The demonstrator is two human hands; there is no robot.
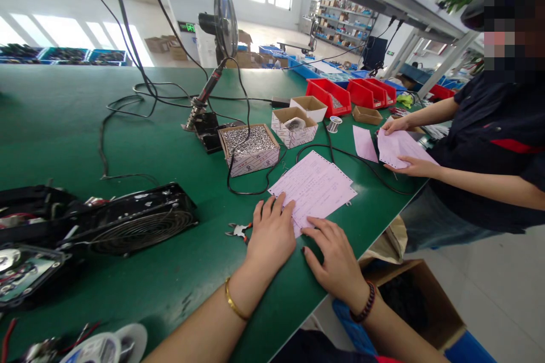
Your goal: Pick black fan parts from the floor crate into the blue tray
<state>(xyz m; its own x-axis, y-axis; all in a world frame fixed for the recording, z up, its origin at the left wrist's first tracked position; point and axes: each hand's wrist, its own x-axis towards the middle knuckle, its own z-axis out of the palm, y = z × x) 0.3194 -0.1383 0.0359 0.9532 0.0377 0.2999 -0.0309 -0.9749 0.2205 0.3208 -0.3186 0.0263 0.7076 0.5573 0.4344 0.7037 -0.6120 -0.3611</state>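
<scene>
A stack of pink printed forms (313,190) lies on the green workbench mat (85,125), and my left hand (271,232) rests flat on its lower left corner with the fingers spread. My right hand (334,255) sits just below, its fingertips at the paper's lower edge. Neither hand grips anything. Small side cutters with red handles (238,231) lie just left of my left hand. Across the bench, a co-worker's hands (398,147) hold more pink sheets (402,147), with a loose pink sheet (365,143) beside them.
A black cable (340,153) curves around the forms. Beyond stand a soldering iron (204,96), a cardboard box of screws (251,147), a solder spool (334,123) and red bins (327,96). An open-framed black fan unit (136,224) lies left. A cardboard box (409,300) sits on the floor beyond the bench edge.
</scene>
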